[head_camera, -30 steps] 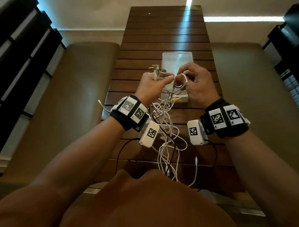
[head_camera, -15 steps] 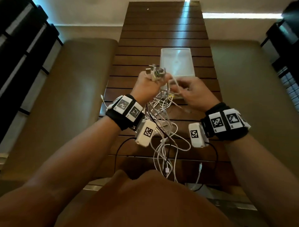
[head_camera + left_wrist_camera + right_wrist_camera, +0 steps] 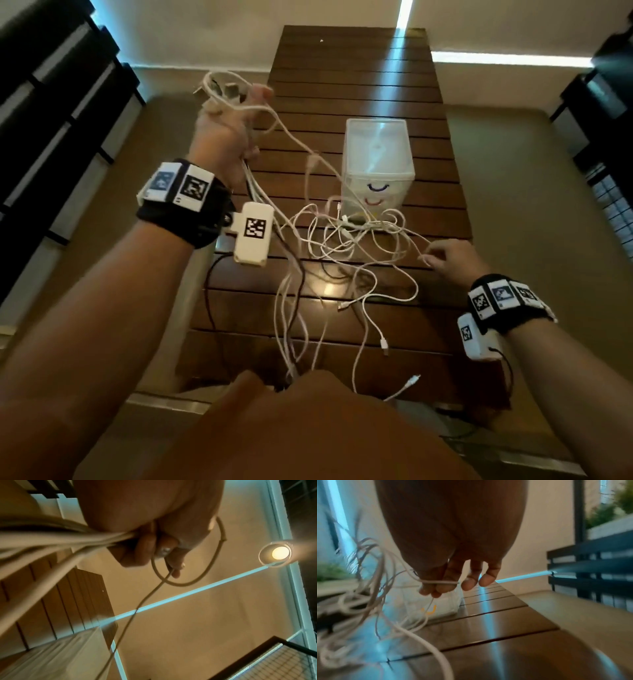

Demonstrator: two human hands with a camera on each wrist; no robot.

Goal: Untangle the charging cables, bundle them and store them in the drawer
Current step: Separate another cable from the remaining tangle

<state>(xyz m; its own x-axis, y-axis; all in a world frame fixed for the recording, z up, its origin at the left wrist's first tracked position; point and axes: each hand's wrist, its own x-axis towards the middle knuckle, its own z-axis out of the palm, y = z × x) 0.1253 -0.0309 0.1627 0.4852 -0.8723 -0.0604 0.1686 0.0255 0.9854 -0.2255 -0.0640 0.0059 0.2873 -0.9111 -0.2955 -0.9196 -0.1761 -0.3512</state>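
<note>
The far half of the slatted table (image 3: 359,75) lies bare beyond the drawer box (image 3: 378,161), and a bare strip runs down the table's right edge past the box — room for a hand to pass there. The middle and near part is strewn with the white cables (image 3: 346,240), whose loops reach from the box front to the near edge. Strands rise slantwise from this tangle to the raised left hand (image 3: 222,133) and stretch to the right hand (image 3: 448,257) — both lines cross the air above the table's centre.
</note>
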